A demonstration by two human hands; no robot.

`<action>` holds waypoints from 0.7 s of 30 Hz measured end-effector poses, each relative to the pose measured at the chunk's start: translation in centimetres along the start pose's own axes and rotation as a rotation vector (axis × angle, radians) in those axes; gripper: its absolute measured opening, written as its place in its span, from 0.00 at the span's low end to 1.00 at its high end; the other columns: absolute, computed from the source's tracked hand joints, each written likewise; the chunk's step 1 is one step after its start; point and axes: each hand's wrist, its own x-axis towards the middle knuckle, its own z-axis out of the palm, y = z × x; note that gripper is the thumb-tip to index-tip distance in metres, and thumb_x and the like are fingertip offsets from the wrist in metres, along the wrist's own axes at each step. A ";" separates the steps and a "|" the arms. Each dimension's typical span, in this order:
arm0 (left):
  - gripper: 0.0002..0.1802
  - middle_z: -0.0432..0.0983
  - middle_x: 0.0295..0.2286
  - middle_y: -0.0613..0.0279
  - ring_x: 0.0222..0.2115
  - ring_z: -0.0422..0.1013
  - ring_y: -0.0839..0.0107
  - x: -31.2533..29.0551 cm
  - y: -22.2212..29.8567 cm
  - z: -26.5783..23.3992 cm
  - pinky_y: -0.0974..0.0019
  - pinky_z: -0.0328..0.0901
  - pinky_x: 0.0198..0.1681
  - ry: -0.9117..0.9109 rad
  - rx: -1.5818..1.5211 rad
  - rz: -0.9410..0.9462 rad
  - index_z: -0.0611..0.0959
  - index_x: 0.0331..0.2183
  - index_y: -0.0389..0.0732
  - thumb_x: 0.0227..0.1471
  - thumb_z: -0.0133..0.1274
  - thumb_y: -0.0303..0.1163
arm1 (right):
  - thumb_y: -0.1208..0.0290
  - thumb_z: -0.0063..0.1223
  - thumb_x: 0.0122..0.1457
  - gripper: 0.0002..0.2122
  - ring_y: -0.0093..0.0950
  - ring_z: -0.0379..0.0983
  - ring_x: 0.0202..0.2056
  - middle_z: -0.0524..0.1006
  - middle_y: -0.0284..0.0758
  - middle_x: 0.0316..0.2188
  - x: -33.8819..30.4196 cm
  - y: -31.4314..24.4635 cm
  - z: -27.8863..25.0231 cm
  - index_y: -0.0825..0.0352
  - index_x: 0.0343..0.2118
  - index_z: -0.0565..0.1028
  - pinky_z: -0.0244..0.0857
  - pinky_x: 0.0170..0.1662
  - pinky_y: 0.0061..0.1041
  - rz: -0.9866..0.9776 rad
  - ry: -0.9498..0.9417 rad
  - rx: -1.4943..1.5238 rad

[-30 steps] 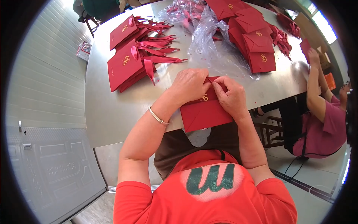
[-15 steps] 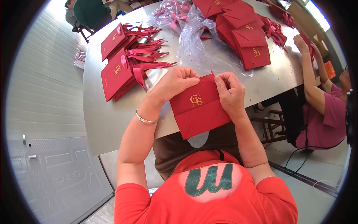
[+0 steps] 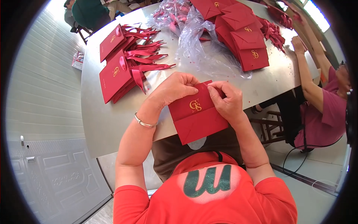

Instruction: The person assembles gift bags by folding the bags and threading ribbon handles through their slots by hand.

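Observation:
A folded red paper gift bag (image 3: 201, 121) with a gold emblem is held in front of me at the table's near edge. My left hand (image 3: 179, 87) pinches its upper left part, thumb on the front face. At the upper right corner my right hand (image 3: 226, 100) has thumb and forefinger pinched together; whatever small piece lies between them is hidden. To the left lie two overlapping piles of red bags (image 3: 116, 76) with red ribbons (image 3: 149, 67) trailing right.
Crumpled clear plastic (image 3: 199, 44) lies mid-table, beside a stack of ribbonless red bags (image 3: 253, 58). More ribbons (image 3: 272, 33) bunch at the far right of the metal table (image 3: 100, 127). A co-worker in a purple shirt (image 3: 317, 119) sits at right, another person in green (image 3: 89, 15) far left.
My right hand has shifted slightly left and down, its fingers curling more at the bag's corner. The bag has lowered a little. The co-worker's arms at right have moved.

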 end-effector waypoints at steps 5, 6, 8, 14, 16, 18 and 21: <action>0.11 0.81 0.29 0.65 0.28 0.73 0.82 -0.4 0.7 0.5 0.77 0.68 0.32 0.005 -0.037 0.009 0.83 0.39 0.31 0.51 0.55 0.20 | 0.79 0.60 0.54 0.03 0.20 0.68 0.20 0.76 0.33 0.20 0.2 -0.9 -0.6 0.69 0.27 0.76 0.63 0.24 0.22 0.026 -0.076 -0.039; 0.12 0.81 0.31 0.64 0.29 0.74 0.82 -0.4 0.8 0.5 0.77 0.69 0.33 0.006 -0.017 -0.009 0.83 0.40 0.31 0.51 0.55 0.20 | 0.79 0.60 0.53 0.03 0.18 0.66 0.18 0.75 0.32 0.18 0.3 -1.1 -0.7 0.69 0.26 0.76 0.62 0.23 0.21 0.076 -0.112 -0.056; 0.13 0.82 0.33 0.63 0.30 0.75 0.81 -0.4 0.8 0.5 0.78 0.69 0.34 0.005 0.004 -0.027 0.82 0.41 0.31 0.52 0.55 0.19 | 0.79 0.60 0.53 0.04 0.17 0.64 0.18 0.74 0.32 0.18 0.3 -1.1 -0.6 0.69 0.25 0.75 0.61 0.22 0.21 0.105 -0.104 -0.052; 0.13 0.82 0.32 0.62 0.29 0.75 0.81 -0.4 0.7 0.9 0.77 0.70 0.33 0.035 0.050 -0.003 0.83 0.42 0.32 0.51 0.55 0.19 | 0.78 0.59 0.53 0.04 0.16 0.63 0.17 0.74 0.33 0.17 0.6 -1.3 -0.6 0.70 0.25 0.74 0.60 0.22 0.21 0.172 -0.117 -0.084; 0.13 0.82 0.33 0.62 0.30 0.76 0.81 -0.4 0.7 1.0 0.77 0.70 0.33 0.043 0.059 0.007 0.83 0.42 0.31 0.51 0.55 0.19 | 0.77 0.58 0.53 0.04 0.17 0.63 0.17 0.74 0.34 0.18 0.7 -1.6 -0.7 0.70 0.25 0.74 0.60 0.22 0.21 0.185 -0.133 -0.102; 0.13 0.82 0.33 0.62 0.30 0.76 0.81 -0.6 1.1 1.3 0.76 0.70 0.34 0.039 0.094 0.018 0.83 0.42 0.31 0.51 0.55 0.19 | 0.75 0.57 0.54 0.05 0.25 0.69 0.18 0.76 0.40 0.19 0.9 -1.9 -0.8 0.70 0.26 0.75 0.63 0.23 0.26 0.192 -0.162 -0.189; 0.13 0.82 0.33 0.62 0.32 0.76 0.81 -0.6 1.0 1.9 0.76 0.70 0.35 0.036 0.136 0.082 0.83 0.42 0.31 0.51 0.54 0.18 | 0.74 0.57 0.54 0.05 0.36 0.74 0.21 0.77 0.43 0.22 1.3 -2.2 -0.7 0.69 0.26 0.75 0.67 0.26 0.32 0.180 -0.200 -0.237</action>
